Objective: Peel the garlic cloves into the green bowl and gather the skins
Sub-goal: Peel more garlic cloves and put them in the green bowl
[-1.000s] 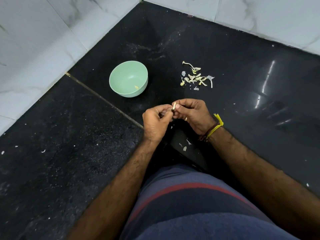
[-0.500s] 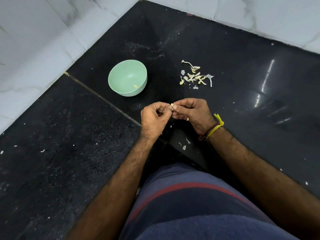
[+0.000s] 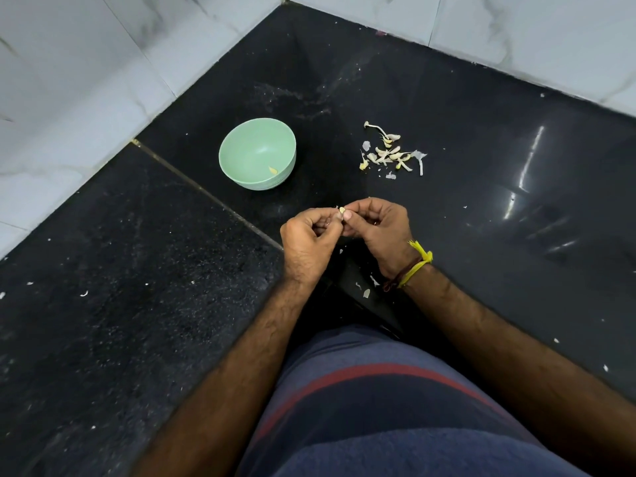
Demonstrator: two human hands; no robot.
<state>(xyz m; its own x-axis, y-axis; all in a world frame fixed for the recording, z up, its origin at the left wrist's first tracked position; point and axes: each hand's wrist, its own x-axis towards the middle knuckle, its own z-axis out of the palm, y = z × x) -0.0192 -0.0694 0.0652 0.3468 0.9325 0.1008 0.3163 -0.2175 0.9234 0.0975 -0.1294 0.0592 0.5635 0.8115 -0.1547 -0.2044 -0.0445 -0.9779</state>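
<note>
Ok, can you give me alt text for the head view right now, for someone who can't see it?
Both hands, left hand and right hand, pinch a small garlic clove between them over a black stone counter. Beyond them stand a green bowl holding one pale piece and, to its right, a loose pile of garlic skins.

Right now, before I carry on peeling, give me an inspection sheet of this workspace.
Surface: black polished stone counter, dusty, with white flecks.
Job's things: round pale green bowl holding one yellow piece; small garlic clove pinched between both hands; loose pile of garlic skins and stems right of the bowl.
Clutter: few skin scraps under the wrists.
Grippers: left hand and right hand grip the clove.
Cables: nothing seen.
Surroundings: white marble-look wall tiles.
</note>
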